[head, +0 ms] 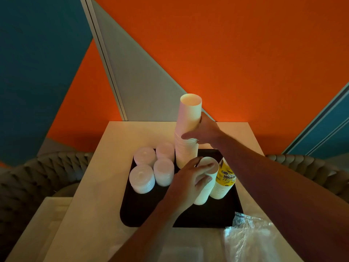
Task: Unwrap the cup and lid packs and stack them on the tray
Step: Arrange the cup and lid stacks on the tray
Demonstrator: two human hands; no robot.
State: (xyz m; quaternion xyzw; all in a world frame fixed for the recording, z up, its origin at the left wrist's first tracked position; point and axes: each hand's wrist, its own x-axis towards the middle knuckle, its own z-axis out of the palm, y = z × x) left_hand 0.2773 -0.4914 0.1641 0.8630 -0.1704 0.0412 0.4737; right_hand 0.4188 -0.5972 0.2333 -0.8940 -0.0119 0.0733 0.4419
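Head view, close above the tray (143,214)

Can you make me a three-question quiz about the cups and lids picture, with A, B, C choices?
1. Where does the crumpled clear plastic wrap lie?
A. on the white table, near right of the tray
B. on the lids
C. inside a cup

2. How many short stacks of white lids stand on the black tray?
A. two
B. four
C. six

3. What does the right hand do?
A. hangs idle
B. presses the tray
C. grips the tall stack of white paper cups

Answers: 1 A, the wrap sits off the tray's near right corner. 2 B, four stacks cluster at left. 3 C, its fingers curl round the stack.
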